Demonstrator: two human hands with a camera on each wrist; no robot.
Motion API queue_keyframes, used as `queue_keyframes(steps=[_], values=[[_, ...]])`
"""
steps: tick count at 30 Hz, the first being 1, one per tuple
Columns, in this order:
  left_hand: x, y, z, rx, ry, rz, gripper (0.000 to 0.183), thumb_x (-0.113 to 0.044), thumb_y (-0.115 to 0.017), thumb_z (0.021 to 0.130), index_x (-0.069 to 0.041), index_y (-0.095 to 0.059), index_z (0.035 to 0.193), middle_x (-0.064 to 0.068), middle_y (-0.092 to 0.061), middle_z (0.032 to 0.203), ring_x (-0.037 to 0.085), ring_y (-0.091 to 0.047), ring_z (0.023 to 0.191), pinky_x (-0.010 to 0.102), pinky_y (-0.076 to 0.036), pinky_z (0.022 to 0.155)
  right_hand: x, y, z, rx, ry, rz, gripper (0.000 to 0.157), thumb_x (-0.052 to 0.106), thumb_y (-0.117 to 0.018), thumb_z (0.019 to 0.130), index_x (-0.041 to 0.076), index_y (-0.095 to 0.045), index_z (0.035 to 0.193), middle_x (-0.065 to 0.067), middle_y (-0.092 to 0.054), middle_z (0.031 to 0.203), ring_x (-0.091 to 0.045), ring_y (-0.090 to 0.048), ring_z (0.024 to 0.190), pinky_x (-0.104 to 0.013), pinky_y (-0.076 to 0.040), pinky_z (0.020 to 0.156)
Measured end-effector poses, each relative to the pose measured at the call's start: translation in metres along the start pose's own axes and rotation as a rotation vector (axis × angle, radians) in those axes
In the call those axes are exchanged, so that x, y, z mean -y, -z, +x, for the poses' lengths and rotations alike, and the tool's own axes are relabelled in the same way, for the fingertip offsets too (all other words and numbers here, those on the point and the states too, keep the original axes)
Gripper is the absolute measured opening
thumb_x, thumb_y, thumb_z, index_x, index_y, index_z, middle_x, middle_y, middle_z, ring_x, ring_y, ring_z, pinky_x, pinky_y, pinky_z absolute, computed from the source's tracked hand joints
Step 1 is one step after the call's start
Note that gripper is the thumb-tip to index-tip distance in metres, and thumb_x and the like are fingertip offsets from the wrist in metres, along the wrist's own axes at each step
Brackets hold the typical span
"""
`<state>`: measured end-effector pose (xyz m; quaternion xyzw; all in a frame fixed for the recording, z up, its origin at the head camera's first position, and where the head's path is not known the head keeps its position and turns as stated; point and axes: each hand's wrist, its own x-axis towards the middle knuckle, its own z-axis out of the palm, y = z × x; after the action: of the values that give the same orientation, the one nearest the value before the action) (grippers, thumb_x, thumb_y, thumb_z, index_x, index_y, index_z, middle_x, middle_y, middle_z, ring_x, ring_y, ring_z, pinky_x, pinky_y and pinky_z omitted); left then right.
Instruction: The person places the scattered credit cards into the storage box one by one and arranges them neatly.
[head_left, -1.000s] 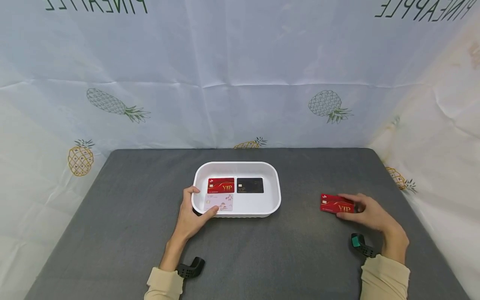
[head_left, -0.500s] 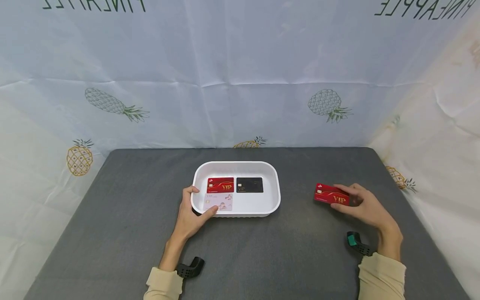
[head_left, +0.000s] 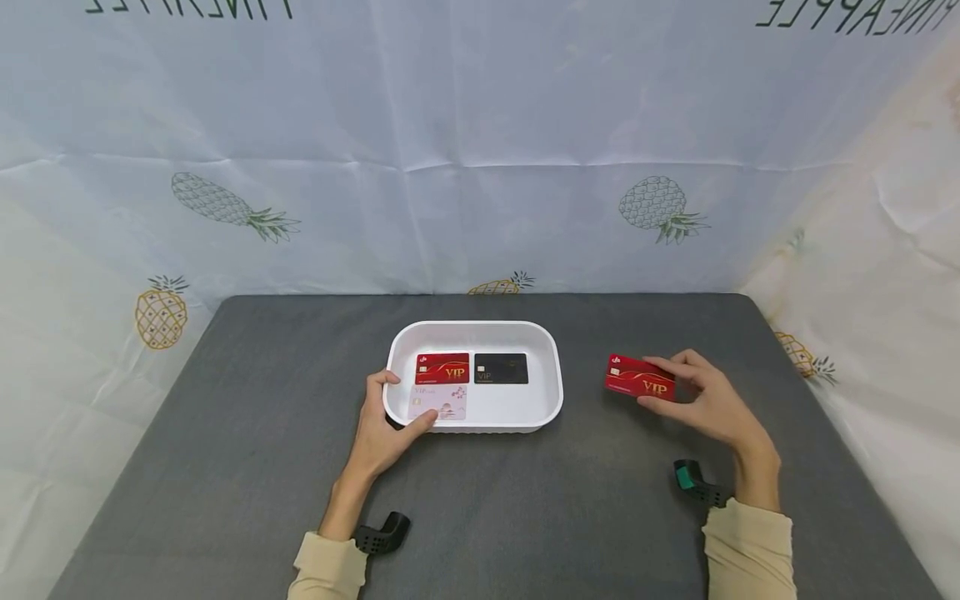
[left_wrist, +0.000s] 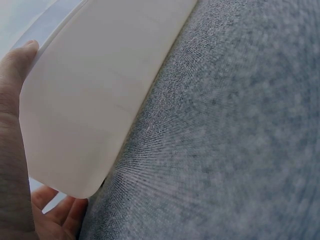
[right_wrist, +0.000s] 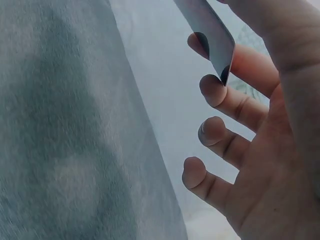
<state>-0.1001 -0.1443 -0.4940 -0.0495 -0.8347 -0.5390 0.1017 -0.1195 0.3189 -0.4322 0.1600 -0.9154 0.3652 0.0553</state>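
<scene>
My left hand (head_left: 381,433) grips the left end of a white plastic tray (head_left: 528,335), thumb on the near rim and fingers round the left side. In the left wrist view the tray's outer wall (left_wrist: 95,95) fills much of the picture, thumb at its rim. Inside the tray lie a red VIP card (head_left: 442,368), a black VIP card (head_left: 501,368) beside it and a pink VIP card (head_left: 435,401) below the red one. To the right of the tray, my right hand (head_left: 708,402) pinches another red VIP card (head_left: 639,377) by its right end, above the table.
A grey cloth-covered table (head_left: 525,517) lies under everything. Behind it hangs a pale curtain (head_left: 480,100) printed with pineapples, which continues down both sides. A black wrist strap device shows at the left wrist (head_left: 384,533) and another at the right wrist (head_left: 701,485).
My right hand has lifted the red VIP card from the right side of the table and carried it left and away from me. My left hand and the tray have stayed put.
</scene>
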Motion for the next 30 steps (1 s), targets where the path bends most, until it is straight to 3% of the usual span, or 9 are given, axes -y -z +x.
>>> queue_keyframes(steps=[11,22,26,30], values=[[-0.002,0.002,0.000,0.001,0.003,-0.015,0.070,-0.017,-0.085,0.077,-0.007,-0.035,0.125,0.016,-0.062,0.122,0.023,-0.063,0.101,0.026,-0.049,0.088,0.021,-0.012,0.011,-0.047,0.028,-0.025,0.060,0.015,-0.089,0.077,0.003,-0.067,0.132,-0.001,-0.049,0.103,-0.012,-0.041,0.091,-0.026,-0.040,0.066],[-0.002,0.001,0.001,0.010,0.005,-0.028,0.070,-0.017,-0.085,0.077,-0.007,-0.035,0.125,0.015,-0.062,0.121,0.023,-0.063,0.101,0.026,-0.048,0.089,0.042,-0.037,0.031,-0.076,0.144,-0.025,0.062,0.012,-0.091,0.073,0.004,-0.069,0.130,-0.003,-0.053,0.109,-0.006,-0.042,0.102,-0.025,-0.045,0.073],[-0.001,0.000,-0.001,0.017,0.014,-0.033,0.070,-0.018,-0.085,0.077,-0.007,-0.035,0.125,0.015,-0.062,0.122,0.023,-0.063,0.101,0.027,-0.048,0.089,0.053,-0.050,0.040,-0.032,0.171,-0.023,0.062,0.016,-0.091,0.073,0.005,-0.069,0.130,-0.005,-0.056,0.112,-0.011,-0.044,0.106,-0.036,-0.050,0.079],[-0.001,0.001,-0.001,0.012,0.010,-0.031,0.070,-0.018,-0.085,0.078,-0.006,-0.035,0.125,0.015,-0.063,0.120,0.023,-0.063,0.101,0.027,-0.048,0.089,0.065,-0.064,0.049,0.005,0.189,-0.012,0.062,0.021,-0.091,0.073,0.006,-0.070,0.129,-0.006,-0.057,0.113,-0.018,-0.046,0.109,-0.046,-0.048,0.084]])
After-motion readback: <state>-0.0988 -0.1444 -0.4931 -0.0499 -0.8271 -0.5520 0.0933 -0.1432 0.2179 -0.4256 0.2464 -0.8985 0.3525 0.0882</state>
